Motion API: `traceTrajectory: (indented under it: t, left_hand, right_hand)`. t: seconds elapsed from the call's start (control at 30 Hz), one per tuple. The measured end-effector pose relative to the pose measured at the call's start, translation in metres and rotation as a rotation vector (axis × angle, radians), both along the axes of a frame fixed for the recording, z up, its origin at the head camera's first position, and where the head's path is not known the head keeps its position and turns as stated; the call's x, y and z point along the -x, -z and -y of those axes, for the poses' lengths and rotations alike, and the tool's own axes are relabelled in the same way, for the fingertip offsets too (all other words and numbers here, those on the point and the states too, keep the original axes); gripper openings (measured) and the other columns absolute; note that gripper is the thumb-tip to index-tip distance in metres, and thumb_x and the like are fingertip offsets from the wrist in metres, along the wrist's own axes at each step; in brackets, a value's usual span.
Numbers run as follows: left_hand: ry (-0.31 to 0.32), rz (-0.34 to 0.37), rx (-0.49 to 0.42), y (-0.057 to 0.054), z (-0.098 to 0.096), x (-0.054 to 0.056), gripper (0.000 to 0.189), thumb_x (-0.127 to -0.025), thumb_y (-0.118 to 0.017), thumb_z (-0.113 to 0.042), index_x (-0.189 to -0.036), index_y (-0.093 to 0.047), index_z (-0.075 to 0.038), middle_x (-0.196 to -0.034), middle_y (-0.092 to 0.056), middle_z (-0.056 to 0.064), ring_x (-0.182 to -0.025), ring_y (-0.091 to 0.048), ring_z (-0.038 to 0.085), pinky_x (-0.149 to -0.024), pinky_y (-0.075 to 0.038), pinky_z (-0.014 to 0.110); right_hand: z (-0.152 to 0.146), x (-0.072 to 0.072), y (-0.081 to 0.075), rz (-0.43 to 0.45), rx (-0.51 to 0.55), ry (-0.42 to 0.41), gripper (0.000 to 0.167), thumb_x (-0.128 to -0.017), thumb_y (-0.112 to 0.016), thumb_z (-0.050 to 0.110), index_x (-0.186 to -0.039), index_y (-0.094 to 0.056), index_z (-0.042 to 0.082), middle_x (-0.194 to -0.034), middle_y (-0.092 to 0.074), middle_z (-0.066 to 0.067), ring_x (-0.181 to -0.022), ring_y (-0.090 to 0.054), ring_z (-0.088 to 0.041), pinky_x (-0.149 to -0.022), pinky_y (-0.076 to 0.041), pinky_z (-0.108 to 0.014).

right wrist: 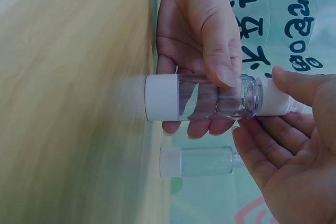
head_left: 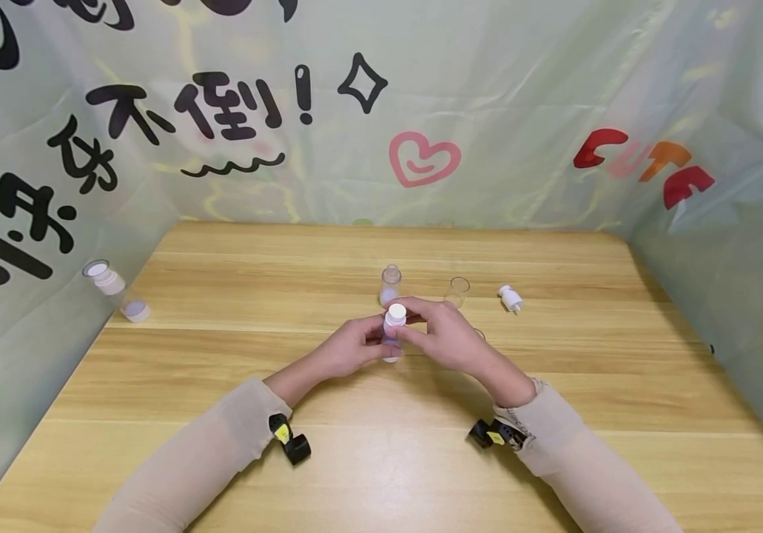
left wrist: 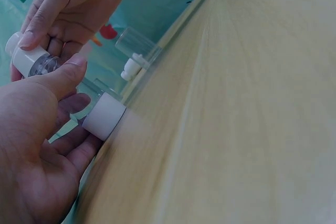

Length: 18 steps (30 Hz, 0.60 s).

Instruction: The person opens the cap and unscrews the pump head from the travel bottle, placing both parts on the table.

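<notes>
Upright over the middle of the table stands a clear bottle [right wrist: 162,98] with a white base. My left hand [head_left: 349,349] grips its body, thumb on the near side and fingers behind. A white pump top [right wrist: 274,98] sits on the bottle's neck. Thumb and fingers of my right hand [head_left: 446,337] pinch that top. Whether the top is fully screwed down I cannot tell. Just behind, a second clear bottle [right wrist: 207,162] with a white base stands uncapped. Its lower front is partly hidden by the hands in the head view.
To the right are a clear cap [head_left: 459,291] and a loose white pump top [head_left: 511,298] lying on its side. Another clear rim [head_left: 480,334] peeks out behind my right wrist. A bottle with white top and clear cover [head_left: 115,291] stands at the table's left edge.
</notes>
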<state>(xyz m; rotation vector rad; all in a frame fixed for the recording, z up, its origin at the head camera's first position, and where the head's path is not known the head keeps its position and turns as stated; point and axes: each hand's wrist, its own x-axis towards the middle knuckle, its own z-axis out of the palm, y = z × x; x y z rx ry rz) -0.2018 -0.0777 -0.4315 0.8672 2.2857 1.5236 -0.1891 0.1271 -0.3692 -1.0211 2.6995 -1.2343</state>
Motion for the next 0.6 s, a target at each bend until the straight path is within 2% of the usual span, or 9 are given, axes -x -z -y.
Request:
traceTrajectory:
  t: [0.23,0.4,0.6]
  left_hand:
    - [0.012,0.007,-0.007,0.001,0.0003,0.0007,0.035,-0.092,-0.071,-0.023,-0.124,-0.063,-0.011,-0.122,-0.066,0.003,-0.107,-0.063,0.013,-0.09,-0.052,0.026]
    - [0.012,0.002,-0.009,0.0002,0.0004,-0.0001,0.034,-0.091,-0.072,-0.023,-0.123,-0.063,-0.012,-0.121,-0.067,0.002,-0.106,-0.063,0.013,-0.089,-0.052,0.027]
    - [0.004,-0.005,-0.007,0.001,0.0001,-0.0002,0.035,-0.092,-0.072,-0.024,-0.123,-0.063,-0.012,-0.122,-0.067,0.002,-0.107,-0.063,0.011,-0.089,-0.052,0.027]
  right_hand:
    - [0.0005,-0.0013,-0.0016,0.007,-0.003,-0.007,0.036,-0.093,-0.07,0.016,-0.126,-0.063,0.004,-0.113,-0.07,-0.005,-0.101,-0.065,-0.02,-0.087,-0.053,-0.046]
    - [0.0013,-0.0022,-0.0028,0.007,-0.009,-0.005,0.036,-0.093,-0.07,0.017,-0.126,-0.063,0.005,-0.114,-0.07,-0.004,-0.102,-0.065,-0.019,-0.089,-0.053,-0.043]
    - [0.0009,-0.0023,-0.0028,0.019,0.002,-0.015,0.037,-0.093,-0.069,0.016,-0.128,-0.062,0.005,-0.113,-0.07,-0.005,-0.102,-0.065,-0.019,-0.087,-0.054,-0.046]
